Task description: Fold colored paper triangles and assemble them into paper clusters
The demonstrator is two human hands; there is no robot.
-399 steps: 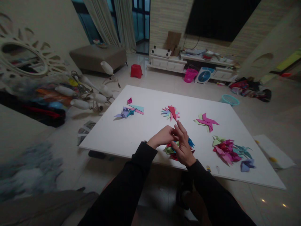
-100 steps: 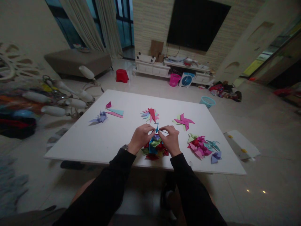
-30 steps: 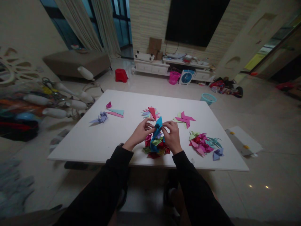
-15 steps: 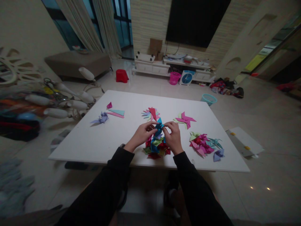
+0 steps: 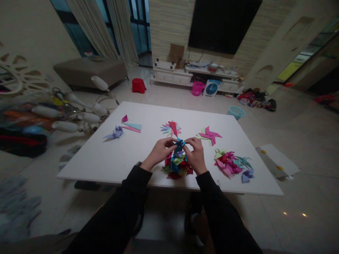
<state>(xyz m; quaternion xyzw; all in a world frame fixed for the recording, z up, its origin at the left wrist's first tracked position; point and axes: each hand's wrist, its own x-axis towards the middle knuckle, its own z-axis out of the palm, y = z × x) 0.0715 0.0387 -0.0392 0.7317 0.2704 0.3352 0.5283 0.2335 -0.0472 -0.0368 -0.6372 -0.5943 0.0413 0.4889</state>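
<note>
Between my two hands is a folded blue origami paper piece, held above the table. My left hand pinches its left side, and my right hand pinches its right side. The fingers cover part of the paper, so its full shape is hard to make out. Just below, a heap of folded origami pieces in red, green, gold and blue lies near the table's front edge. Beyond my hands rests a fan-like ring of coloured paper with a red folded strip on it.
On the white table, a pink and green paper pinwheel and a pile of origami pieces lie to the right. At the left are a lilac origami crane, folded strips and a small magenta piece.
The blue paper's upper point, which stood up between my fingers, now sits lower and looks folded down. Both hands stay in nearly the same place. The view has shifted slightly.
</note>
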